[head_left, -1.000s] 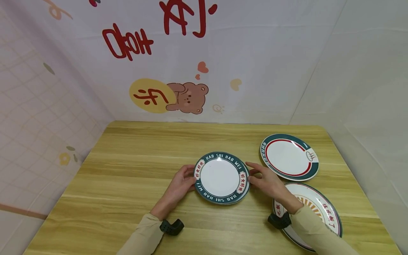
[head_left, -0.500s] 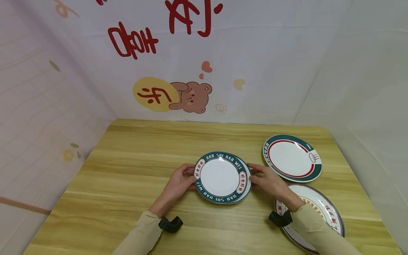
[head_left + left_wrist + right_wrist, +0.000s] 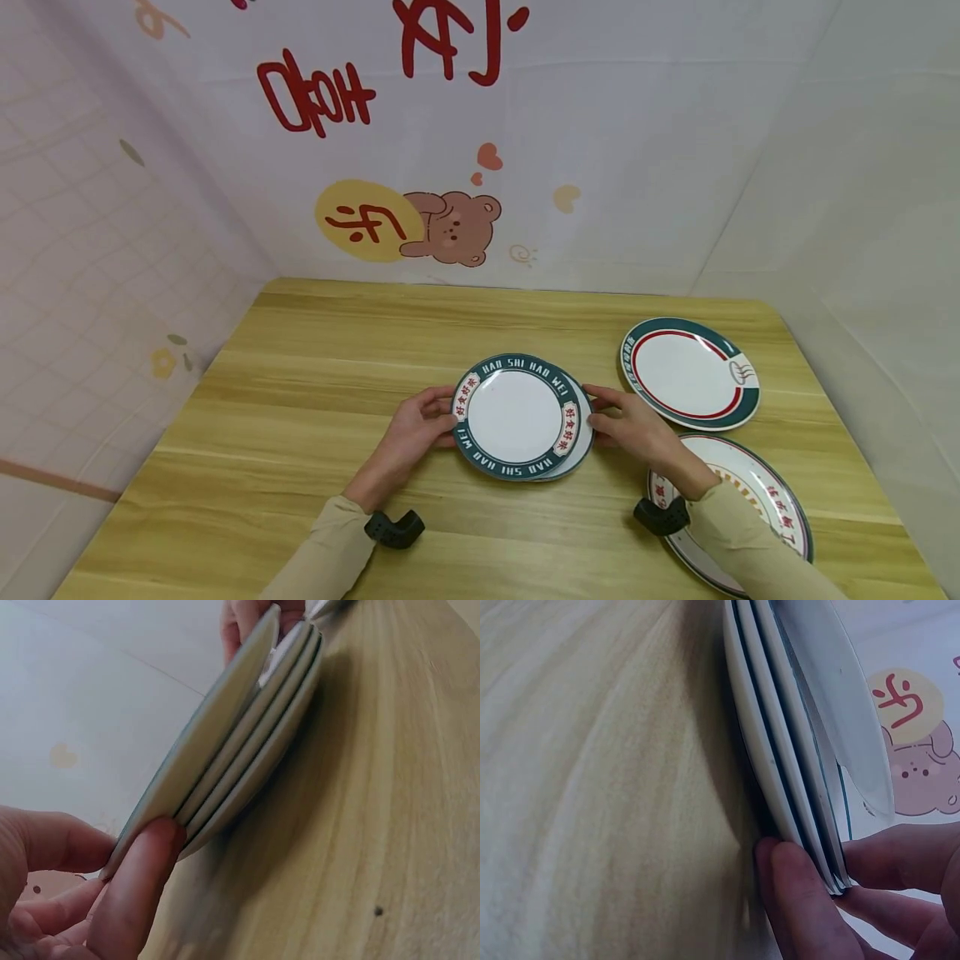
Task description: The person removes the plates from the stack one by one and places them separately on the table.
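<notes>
Slid slightly leftward since the earlier head frame, the top plate [image 3: 515, 417] now leaves a wider white crescent of the lower plates [image 3: 582, 437] showing on its right; the left hand [image 3: 415, 427] has shifted left with it. Both hands are grasping: the left pinches the top plate's left edge, while the right hand [image 3: 636, 429] grips the lower plates at their right edge, fingers on both faces.

This looks like the step of parting one plate from a stack. The next move seems to call for the left hand to lift its plate clear while the right steadies the rest.

The stack is near the middle of the wooden table [image 3: 322, 358], between the hands; whether its underside touches the wood, I cannot tell. The top plate is round and glossy white with a dark teal rim, pale lettering and red-lettered labels. In the wrist views its underside is plain and pale, and it tilts away from what appear to be three nested rims, leaving a wedge-shaped gap.
</notes>
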Tool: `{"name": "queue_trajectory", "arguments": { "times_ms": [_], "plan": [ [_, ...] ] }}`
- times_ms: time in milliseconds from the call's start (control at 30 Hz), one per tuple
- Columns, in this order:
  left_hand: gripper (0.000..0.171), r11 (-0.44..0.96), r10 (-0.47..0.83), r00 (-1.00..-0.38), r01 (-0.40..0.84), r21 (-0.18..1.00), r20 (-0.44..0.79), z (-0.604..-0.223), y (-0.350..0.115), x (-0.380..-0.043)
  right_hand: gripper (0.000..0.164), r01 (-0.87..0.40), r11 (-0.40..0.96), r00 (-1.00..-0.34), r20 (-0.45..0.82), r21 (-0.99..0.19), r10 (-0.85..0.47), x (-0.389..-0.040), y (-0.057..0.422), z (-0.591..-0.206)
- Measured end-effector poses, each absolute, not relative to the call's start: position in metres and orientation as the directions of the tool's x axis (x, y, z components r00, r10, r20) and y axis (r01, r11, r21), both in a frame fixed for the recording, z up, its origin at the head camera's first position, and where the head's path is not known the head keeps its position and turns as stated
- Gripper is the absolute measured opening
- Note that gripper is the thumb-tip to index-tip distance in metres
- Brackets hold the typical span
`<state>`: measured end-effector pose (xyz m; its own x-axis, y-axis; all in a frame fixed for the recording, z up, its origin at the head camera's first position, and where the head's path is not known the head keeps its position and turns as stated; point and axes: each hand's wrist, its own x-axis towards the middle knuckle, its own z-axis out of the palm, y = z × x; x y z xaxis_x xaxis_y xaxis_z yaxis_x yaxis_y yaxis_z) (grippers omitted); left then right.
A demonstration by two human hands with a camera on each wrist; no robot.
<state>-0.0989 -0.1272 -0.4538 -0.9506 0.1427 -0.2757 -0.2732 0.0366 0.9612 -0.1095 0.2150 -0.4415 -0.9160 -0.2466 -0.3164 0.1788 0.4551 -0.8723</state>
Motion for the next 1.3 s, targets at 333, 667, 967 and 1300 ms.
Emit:
{"name": "queue_trajectory", "arguments": {
  "times_ms": [333,667,967,1300],
  "plan": [
    [0.046,-0.097,0.141,-0.935,-0.339,0.936,-0.324,-0.46,-0.142,-0.1,0.057,0.176,0.463,-0.916,-0.316,-0.869,-0.245,-0.111,0.216,-0.443],
    [0.045,-0.178,0.129,-0.925,-0.377,0.909,-0.358,-0.455,-0.153,-0.102,0.058,0.177,0.463,-0.918,-0.315,-0.869,-0.24,-0.11,0.215,-0.444],
    [0.044,-0.203,0.091,-0.931,-0.364,0.909,-0.352,-0.453,-0.164,-0.104,0.059,0.155,0.464,-0.921,-0.298,-0.872,-0.252,-0.11,0.217,-0.443],
    [0.041,-0.213,0.067,-0.932,-0.363,0.907,-0.357,-0.451,-0.175,-0.109,0.059,0.163,0.45,-0.923,-0.297,-0.878,-0.244,-0.109,0.215,-0.444]
  ]
}}
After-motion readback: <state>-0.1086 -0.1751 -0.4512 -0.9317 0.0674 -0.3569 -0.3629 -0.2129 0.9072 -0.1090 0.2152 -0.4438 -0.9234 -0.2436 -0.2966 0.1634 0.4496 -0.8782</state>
